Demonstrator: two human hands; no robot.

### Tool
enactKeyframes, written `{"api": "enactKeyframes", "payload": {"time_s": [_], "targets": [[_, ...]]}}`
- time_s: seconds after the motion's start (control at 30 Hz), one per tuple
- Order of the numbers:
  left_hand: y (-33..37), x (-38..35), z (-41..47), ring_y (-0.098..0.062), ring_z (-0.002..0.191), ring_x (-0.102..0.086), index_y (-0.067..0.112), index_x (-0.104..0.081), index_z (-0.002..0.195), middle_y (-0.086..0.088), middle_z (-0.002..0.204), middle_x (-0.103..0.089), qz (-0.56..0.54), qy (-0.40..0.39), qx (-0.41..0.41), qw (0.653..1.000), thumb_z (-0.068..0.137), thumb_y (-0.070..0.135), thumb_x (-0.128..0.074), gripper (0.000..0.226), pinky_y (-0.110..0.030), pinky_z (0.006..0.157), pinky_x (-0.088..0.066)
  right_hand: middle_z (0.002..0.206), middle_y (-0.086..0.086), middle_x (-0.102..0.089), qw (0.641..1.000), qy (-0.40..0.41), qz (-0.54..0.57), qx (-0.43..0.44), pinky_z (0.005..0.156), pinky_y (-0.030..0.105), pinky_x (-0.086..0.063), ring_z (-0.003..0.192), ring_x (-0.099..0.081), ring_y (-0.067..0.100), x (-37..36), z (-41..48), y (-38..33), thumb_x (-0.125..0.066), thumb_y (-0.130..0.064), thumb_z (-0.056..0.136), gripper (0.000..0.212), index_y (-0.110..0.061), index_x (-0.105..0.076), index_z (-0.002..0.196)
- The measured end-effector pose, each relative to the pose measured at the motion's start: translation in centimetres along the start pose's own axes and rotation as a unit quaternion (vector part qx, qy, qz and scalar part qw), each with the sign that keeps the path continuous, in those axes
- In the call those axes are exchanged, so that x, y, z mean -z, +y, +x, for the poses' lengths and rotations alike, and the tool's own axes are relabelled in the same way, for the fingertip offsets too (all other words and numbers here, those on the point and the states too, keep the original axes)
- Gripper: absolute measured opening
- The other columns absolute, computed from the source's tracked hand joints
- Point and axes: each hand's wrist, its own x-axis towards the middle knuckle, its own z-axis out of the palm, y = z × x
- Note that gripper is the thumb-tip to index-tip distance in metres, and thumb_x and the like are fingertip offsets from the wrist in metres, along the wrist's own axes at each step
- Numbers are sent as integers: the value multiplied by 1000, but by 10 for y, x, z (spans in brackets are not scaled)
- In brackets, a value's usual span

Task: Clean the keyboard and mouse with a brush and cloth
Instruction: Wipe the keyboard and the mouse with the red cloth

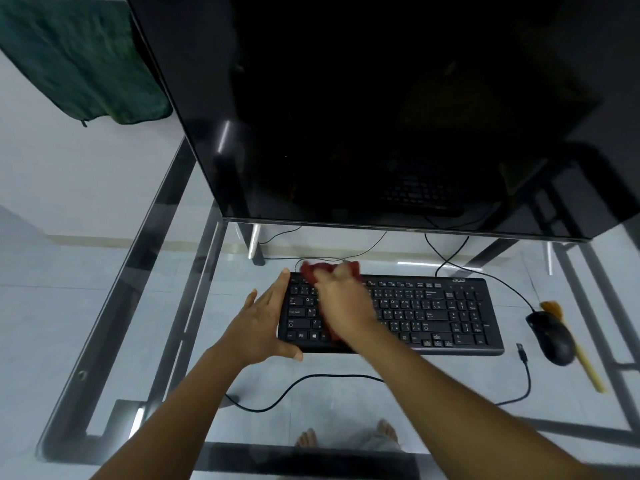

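Glass desk: one keyboard, one mouse; right hand grip clamped on cloth, left hand spread.

Dark monitor on a glass desk, green fabric, perhaps a towel, behind.

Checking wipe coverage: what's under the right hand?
A red cloth pressed on the keyboard, left-centre keys. The right hand hides most of the cloth and the keys beneath. The left hand braces the keyboard's left edge.
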Motion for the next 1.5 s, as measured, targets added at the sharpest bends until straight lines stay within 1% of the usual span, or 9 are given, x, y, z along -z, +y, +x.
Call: {"api": "enactKeyframes", "payload": {"time_s": [0.1,0.27,0.43,0.63,0.83,1.0,1.17,1.33,1.5], "targets": [[1,0,0,-9,144,-19,27,25,147,8,158,-21,3,0,-6,1000,54,58,-83,146,-37,118,2,101,14,-54,994,-23,-14,109,69,40,-53,81,-60,34,-15,-15,-21,-52,-20,95,23,-16,-58,117],[-1,-1,0,-10,144,-20,24,20,150,7,159,-19,8,7,-7,1000,53,60,-82,145,-42,119,-4,131,7,-49,995,67,-52,48,93,51,-36,117,-43,31,-16,-7,-9,-55,-41,90,31,-32,-58,119],[-2,0,0,-9,144,-18,27,22,149,8,157,-22,-3,4,-4,1000,53,61,-82,146,-37,119,0,139,10,-47,987,52,-52,140,98,52,-37,122,-45,32,-22,-25,-4,-65,-17,80,57,-24,-50,134],[-1,-1,1,-11,145,-17,26,20,149,8,158,-21,7,4,0,1000,52,58,-84,146,-37,118,0,127,13,-56,990,110,-44,-80,90,47,-42,116,-49,32,-4,-13,45,-60,-29,90,39,-24,-58,129],[-1,-1,0,-11,144,-20,27,24,148,6,158,-22,14,4,-7,1000,53,62,-81,146,-38,119,-2,127,10,-56,979,64,-46,189,82,42,-48,108,-54,30,-27,-34,15,-71,-26,82,52,-28,-55,132],[-1,-1,1,-10,145,-17,26,20,149,8,158,-22,6,0,-1,1000,52,60,-83,146,-41,119,-1,125,13,-56,993,112,-4,-49,89,45,-46,113,-51,34,-10,-6,31,-64,-23,90,39,-21,-59,129],[-2,0,-1,-11,142,-25,27,24,148,5,155,-27,10,3,-7,1000,53,62,-82,146,-40,119,-3,125,8,-55,979,51,-21,196,81,41,-46,104,-53,32,-33,-30,-3,-72,-24,79,48,-28,-59,126],[-1,0,-1,-11,144,-20,26,21,149,6,157,-23,6,7,-3,1000,53,60,-82,145,-39,119,-2,125,9,-55,994,81,-8,67,83,45,-48,107,-51,32,-22,-16,9,-71,-20,81,51,-29,-59,129],[-2,-2,-1,-14,145,-19,18,20,150,1,159,-16,52,17,-23,998,49,62,-82,150,-43,119,-9,130,0,-50,950,-30,-39,308,87,37,-48,108,-47,23,-30,-55,9,-74,-19,76,51,-36,-59,122]]}}
